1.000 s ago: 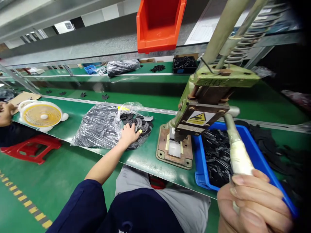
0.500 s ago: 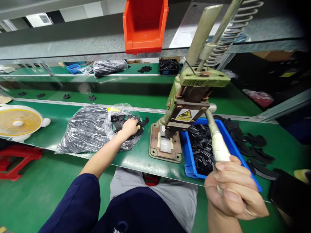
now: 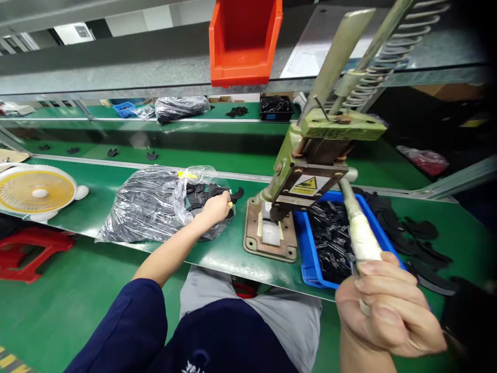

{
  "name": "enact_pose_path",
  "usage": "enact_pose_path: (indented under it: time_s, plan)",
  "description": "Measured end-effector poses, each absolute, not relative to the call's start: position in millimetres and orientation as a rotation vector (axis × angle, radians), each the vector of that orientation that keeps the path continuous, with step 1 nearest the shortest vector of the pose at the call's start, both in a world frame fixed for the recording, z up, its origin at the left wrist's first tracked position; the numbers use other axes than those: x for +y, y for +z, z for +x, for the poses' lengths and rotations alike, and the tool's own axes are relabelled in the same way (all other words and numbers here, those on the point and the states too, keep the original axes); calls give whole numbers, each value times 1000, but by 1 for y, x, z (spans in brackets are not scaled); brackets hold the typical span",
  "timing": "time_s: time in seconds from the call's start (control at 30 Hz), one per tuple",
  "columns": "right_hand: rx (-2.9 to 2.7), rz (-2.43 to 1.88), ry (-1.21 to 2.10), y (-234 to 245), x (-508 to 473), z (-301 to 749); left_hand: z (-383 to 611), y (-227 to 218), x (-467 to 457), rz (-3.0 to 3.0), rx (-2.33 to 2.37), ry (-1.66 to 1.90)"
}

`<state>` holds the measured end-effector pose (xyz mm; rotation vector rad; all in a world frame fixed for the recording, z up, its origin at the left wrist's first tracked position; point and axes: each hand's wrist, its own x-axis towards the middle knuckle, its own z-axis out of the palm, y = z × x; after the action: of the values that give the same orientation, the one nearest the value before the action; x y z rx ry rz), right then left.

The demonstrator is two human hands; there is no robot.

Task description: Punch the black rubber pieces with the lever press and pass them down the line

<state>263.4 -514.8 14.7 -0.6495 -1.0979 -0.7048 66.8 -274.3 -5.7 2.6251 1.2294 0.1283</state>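
Note:
My left hand rests closed on a black flat part at the mouth of a clear plastic bag full of black parts. My right hand is wrapped round the pale lever handle of a green hand press. The press stands on a rusty base plate with a small white block under its head.
A blue tray of small black pieces sits right of the press. Loose black curved parts lie further right. A yellow fan stands at the left, an orange bin hangs above, and a red stool is on the floor.
My left hand has drawn out of the bag towards the press, closing on a black part. My right hand stays on the lever handle.

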Motion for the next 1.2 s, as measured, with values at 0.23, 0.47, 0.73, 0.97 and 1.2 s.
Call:
enact_pose_path:
  time_s: [0.23, 0.47, 0.73, 0.97, 1.2]
  plan:
    - [-1021, -756, -647, 17, -519, 255, 54, -25, -328, 1876, 934, 327]
    - [-1020, -788, -602, 15, -522, 254, 60, -41, -340, 1179, 913, 380]
    - [-1042, -796, -567, 15, -525, 254, 65, -43, -346, 691, 781, 377]
    - [-1034, -804, -531, 15, -526, 252, 75, -45, -352, 786, 830, 495]
    - [-1073, -861, -480, 16, -534, 253, 102, -41, -340, 941, 956, 533]
